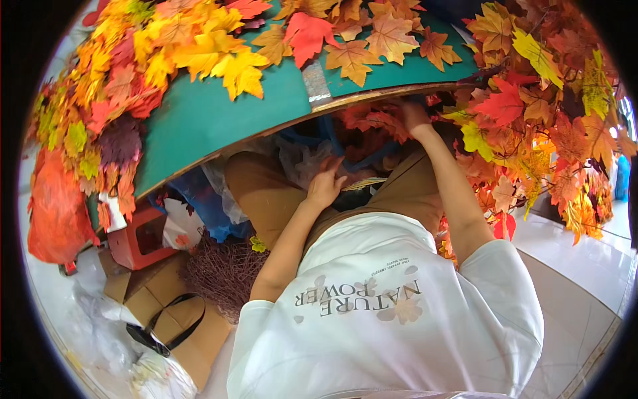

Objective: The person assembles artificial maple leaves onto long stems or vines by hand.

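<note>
Head view, red leaves (373,120) over blue basket (330,133)

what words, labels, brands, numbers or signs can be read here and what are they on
White short-sleeved cloth shirt, front: large dark lettering, upside down in the picture; clear enough to read, but I don't copy out printed wording.
Same shirt, nearer the hem: small dark print, too small to read with confidence.
Elsewhere: no lettering, number or sign that I can make out.
</note>
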{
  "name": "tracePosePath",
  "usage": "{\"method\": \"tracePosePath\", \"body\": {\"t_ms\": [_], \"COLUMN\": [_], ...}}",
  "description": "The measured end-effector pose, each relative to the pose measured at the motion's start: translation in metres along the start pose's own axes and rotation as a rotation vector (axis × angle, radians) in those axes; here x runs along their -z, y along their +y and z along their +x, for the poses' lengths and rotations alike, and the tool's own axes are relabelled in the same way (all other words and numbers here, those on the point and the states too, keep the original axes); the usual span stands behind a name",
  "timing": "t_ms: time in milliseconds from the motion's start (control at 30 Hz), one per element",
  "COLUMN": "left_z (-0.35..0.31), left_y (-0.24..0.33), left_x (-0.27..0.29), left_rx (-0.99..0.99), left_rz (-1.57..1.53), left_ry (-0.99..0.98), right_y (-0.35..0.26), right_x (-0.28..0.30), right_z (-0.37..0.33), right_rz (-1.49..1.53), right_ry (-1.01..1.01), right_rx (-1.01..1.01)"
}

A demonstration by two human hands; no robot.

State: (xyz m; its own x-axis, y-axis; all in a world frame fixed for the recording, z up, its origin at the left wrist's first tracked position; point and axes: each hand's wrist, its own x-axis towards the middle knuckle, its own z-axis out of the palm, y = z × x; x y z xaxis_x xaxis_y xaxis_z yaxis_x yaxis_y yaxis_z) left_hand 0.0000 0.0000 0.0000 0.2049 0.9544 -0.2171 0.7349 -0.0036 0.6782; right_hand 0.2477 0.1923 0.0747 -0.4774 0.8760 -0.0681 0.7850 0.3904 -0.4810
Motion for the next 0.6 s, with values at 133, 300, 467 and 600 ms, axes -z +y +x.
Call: {"method": "tracePosePath", "body": {"t_ms": [133, 300, 467, 600], "left_z": [-0.044, -0.078, -0.098, -0.112], "left_y": [0.025, 0.041, 0.037, 0.083], "left_x": [0.010, 0.046, 0.057, 0.114], "left_rx": [0.127, 0.117, -0.086, -0.031], "left_rz": [-0.570, -0.798, -0.908, -1.332], "left_ry": [0.180, 0.228, 0.262, 0.085], "right_y": [-0.059, -0.125, -0.203, -0.227], "right_x": [0.054, 0.097, 0.144, 0.157], "right_z": [-0.068, -0.125, -0.130, -0.098], "right_rz": [0.183, 0.306, 0.658, 0.862], "right_ry": [-0.023, -0.043, -0.259, -0.246], "right_rx": [-0.080, 0.144, 0.101, 0.170]}}
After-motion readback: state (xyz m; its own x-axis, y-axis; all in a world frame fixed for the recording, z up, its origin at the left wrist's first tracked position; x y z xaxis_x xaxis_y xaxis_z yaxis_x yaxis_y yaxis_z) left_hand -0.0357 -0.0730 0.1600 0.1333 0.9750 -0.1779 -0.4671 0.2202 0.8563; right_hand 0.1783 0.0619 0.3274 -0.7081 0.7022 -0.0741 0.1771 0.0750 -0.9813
